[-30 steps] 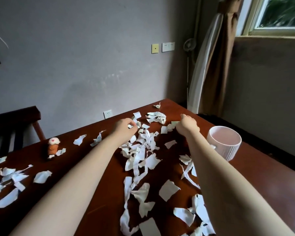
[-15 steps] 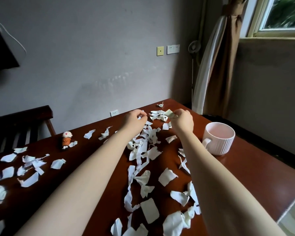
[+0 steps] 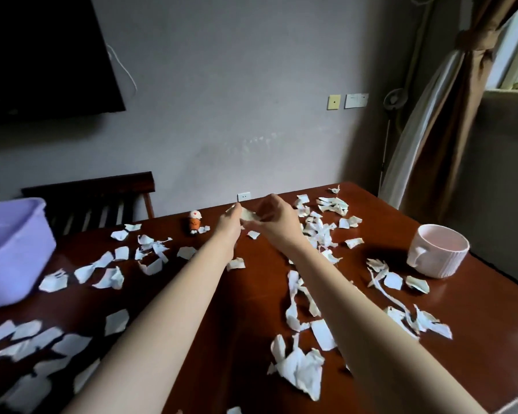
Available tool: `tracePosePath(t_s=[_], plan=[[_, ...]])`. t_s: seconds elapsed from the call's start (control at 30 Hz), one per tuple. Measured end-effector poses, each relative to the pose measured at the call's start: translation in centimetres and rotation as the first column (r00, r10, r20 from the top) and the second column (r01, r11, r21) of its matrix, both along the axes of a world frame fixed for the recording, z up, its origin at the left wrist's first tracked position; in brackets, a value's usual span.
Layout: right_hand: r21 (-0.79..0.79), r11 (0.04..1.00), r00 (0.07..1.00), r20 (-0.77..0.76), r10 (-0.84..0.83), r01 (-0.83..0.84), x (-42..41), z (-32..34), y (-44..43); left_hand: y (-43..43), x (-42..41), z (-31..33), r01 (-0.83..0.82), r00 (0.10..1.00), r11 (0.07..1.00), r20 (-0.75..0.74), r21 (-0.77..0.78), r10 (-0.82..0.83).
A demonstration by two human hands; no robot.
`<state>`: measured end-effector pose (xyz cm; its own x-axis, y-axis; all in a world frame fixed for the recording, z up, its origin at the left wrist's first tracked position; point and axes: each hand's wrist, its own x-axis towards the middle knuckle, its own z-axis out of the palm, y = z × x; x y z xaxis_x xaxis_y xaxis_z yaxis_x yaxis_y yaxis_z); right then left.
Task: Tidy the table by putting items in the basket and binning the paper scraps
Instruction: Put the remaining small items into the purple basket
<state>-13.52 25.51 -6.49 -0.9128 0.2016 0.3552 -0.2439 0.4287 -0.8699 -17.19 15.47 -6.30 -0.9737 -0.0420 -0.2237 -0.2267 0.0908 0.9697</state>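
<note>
Littering the near bench [image 3: 245, 309], torn paper scraps [image 3: 301, 370] lie white on dark wood. Farther out, a purple basket [image 3: 12, 252] sits at the left edge and a pink mug [image 3: 437, 255] on the right. Beyond, the left grip [image 3: 231, 221] and right grip [image 3: 277, 218] meet above the bench, both pinching one scrap [image 3: 248, 216]. A small figurine [image 3: 195, 221] stands just left of them.

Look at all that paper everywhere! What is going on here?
A person is tidying up torn paper. The left hand and the right hand are up above the table, gripping a few paper scraps between them. Many loose scraps lie all over the table. A toy figure and a pink mug stand on it, not yet in the purple basket at the left.
</note>
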Motion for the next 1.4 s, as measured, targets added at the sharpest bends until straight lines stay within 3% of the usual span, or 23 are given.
tracePosePath(t_s=[0.2, 0.3, 0.43, 0.57, 0.8, 0.93, 1.1, 1.23, 1.4], plan=[[0.218, 0.962, 0.984, 0.108, 0.145, -0.165, -1.7, -1.6, -4.8, -7.4, -2.0, 0.4, -0.178, 0.983, 0.982, -0.032, 0.061, 0.180], [0.312, 0.943, 0.981, 0.183, 0.059, -0.115, -3.9, -3.2, -5.1, -11.1, -4.0, 0.2, -0.236, 0.969, 0.970, -0.062, 0.060, 0.239], [0.346, 0.935, 0.963, 0.218, -0.158, 0.075, -7.8, -4.8, -4.6, -13.8, -6.0, -0.6, -0.217, 0.972, 0.967, -0.068, 0.133, 0.227], [0.407, 0.899, 0.931, 0.238, -0.277, 0.163, -11.6, -5.1, -4.8, -14.8, -7.6, -0.9, -0.180, 0.978, 0.981, -0.093, 0.072, 0.186], [0.582, 0.813, 0.959, 0.213, -0.186, 0.028, -15.5, -4.8, -9.4, -15.6, -9.4, -1.8, -0.143, 0.985, 0.990, -0.098, -0.017, 0.141], [0.741, 0.667, 0.959, 0.237, -0.157, -0.074, -16.5, -5.1, -13.3, -16.1, -9.4, -2.3, -0.138, 0.984, 0.990, -0.117, -0.033, 0.134], [0.831, 0.554, 0.954, 0.203, -0.222, -0.048, -16.9, -6.0, -14.9, -17.6, -9.3, -2.3, -0.148, 0.984, 0.988, -0.107, -0.044, 0.143], [0.790, 0.612, 0.963, 0.199, -0.183, -0.047, -16.7, -5.5, -15.5, -18.6, -8.9, -1.9, -0.190, 0.978, 0.982, -0.089, -0.001, 0.189], [0.428, 0.903, 0.974, 0.217, -0.058, -0.042, -15.2, -3.3, -17.0, -19.5, -7.5, -0.9, -0.238, 0.969, 0.970, -0.052, 0.038, 0.240]])
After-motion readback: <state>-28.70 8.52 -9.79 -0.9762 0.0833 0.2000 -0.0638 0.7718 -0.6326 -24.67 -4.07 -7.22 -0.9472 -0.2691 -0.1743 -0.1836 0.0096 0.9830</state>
